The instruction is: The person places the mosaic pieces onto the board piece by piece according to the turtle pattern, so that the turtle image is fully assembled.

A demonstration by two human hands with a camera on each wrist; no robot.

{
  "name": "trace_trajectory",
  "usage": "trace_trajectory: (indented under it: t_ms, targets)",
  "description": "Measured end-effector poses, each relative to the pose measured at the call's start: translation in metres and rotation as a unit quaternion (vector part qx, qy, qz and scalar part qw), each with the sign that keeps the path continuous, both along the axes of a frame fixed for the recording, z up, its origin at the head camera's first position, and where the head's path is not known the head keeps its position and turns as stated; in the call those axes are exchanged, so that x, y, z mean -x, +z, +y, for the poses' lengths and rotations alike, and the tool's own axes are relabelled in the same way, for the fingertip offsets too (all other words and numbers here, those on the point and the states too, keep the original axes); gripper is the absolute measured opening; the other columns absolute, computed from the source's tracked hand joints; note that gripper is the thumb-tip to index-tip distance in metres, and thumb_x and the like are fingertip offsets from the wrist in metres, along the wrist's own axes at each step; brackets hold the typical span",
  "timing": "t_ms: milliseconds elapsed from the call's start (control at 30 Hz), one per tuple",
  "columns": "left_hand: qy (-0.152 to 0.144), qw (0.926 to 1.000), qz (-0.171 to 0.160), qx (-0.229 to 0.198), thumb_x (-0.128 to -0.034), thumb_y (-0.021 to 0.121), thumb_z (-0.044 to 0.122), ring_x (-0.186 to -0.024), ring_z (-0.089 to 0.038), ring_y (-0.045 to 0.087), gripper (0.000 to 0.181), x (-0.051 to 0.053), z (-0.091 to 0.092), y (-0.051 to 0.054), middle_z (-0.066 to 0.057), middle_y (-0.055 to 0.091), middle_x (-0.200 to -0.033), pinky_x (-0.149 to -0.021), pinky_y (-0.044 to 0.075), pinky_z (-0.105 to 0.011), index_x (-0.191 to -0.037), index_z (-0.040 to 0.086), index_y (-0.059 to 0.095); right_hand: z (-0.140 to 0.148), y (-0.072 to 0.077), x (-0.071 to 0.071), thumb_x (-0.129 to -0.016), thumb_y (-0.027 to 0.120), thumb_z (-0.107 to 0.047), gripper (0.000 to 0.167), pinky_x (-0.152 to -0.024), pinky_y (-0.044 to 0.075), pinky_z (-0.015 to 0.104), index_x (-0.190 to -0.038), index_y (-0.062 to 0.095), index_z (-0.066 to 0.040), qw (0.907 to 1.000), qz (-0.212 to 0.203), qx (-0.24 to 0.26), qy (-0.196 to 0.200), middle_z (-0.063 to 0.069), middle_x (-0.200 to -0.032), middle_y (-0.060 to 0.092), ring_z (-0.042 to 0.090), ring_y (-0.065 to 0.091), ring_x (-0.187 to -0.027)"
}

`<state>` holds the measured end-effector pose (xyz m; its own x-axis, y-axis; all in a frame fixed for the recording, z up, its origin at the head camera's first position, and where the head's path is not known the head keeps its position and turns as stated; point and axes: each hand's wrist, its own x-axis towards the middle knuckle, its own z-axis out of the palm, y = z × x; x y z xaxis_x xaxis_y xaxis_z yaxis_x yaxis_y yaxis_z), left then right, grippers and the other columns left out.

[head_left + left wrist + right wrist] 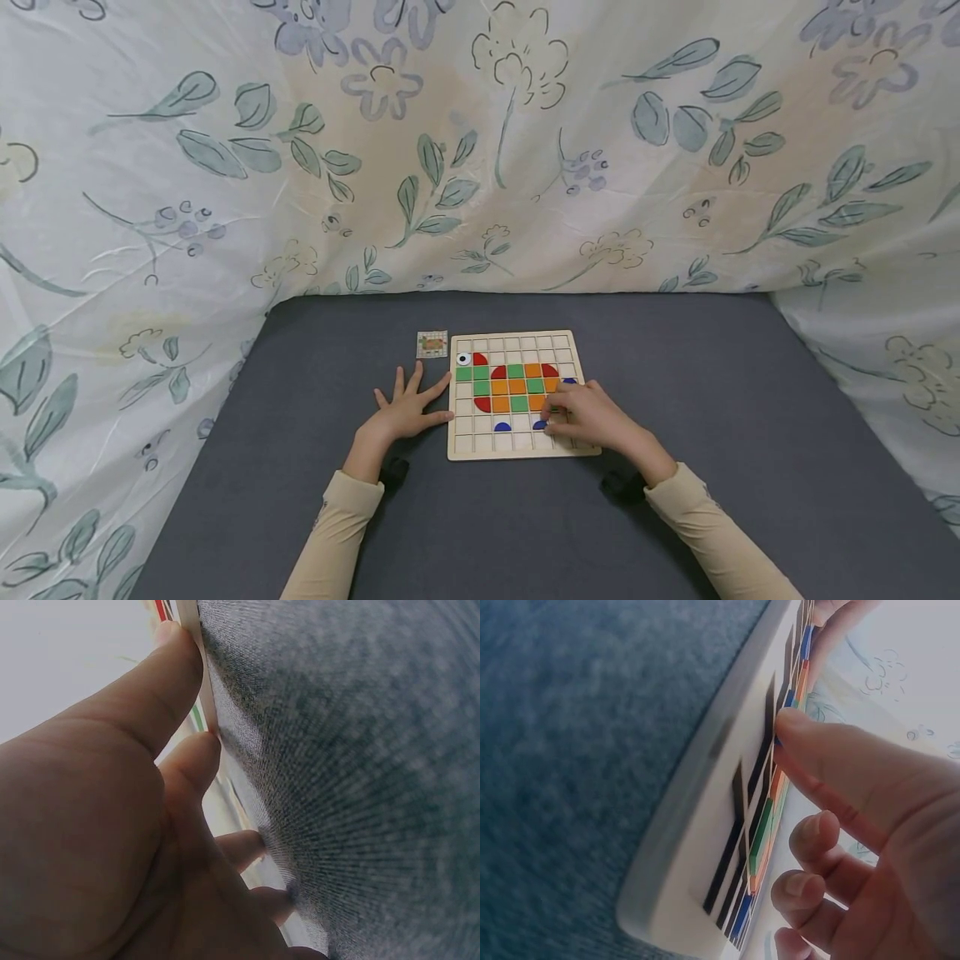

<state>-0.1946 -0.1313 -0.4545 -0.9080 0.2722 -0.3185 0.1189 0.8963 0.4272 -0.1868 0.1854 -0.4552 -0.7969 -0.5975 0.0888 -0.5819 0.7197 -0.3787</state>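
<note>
A wooden grid board (pixel 461 446) lies flat on the grey cloth, with coloured tiles forming an animal-like figure. My left hand (pixel 405 414) has its fingers spread, thumb and forefinger touching the board's left edge. My right hand (pixel 596 417) is over the lower right of the board. In the right wrist view its thumb and forefinger pinch a blue tile (pixel 778 740) at grid level; the other fingers are bent. A half-round blue tile (pixel 539 426) shows beside these fingertips in the head view. Another half-round blue tile (pixel 502 427) sits to its left.
A small pattern card (pixel 432 344) lies at the board's upper left corner. A round eye tile (pixel 463 359) is in the board's upper left. One more blue tile (pixel 570 381) shows at the right, partly covered by my right hand. A floral curtain (pixel 525 208) hangs behind the grey cloth (pixel 337 333).
</note>
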Motion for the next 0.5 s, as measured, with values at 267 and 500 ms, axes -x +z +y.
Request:
trace_trajectory:
  t_ms: [267, 500]
  targets:
    - [0.003, 1.0, 0.0, 0.005, -0.0886, 0.054, 0.05, -0.137, -0.045, -0.015, 0.07, 0.0, 0.002, 0.001, -0.019, -0.004, -0.155, -0.097, -0.007, -0.075, -0.148, 0.031, 0.023, 0.003, 0.003, 0.001, -0.076, 0.076, -0.032, 0.014, -0.067, 0.024, 0.032, -0.084, 0.069, -0.024, 1.0, -0.007, 0.004, -0.001, -0.008, -0.077, 0.055, 0.007, 0.045, -0.063]
    - [0.005, 0.9998, -0.002, 0.017, -0.0889, 0.054, 0.05, -0.138, -0.045, -0.011, 0.069, -0.002, 0.002, 0.003, -0.018, -0.001, -0.155, -0.099, -0.004, -0.074, -0.148, 0.029, 0.024, 0.013, 0.007, 0.005, -0.078, 0.075, -0.03, 0.014, -0.066, 0.023, 0.032, -0.088, 0.071, -0.022, 0.9997, 0.01, 0.016, -0.016, -0.007, -0.074, 0.053, 0.008, 0.045, -0.063]
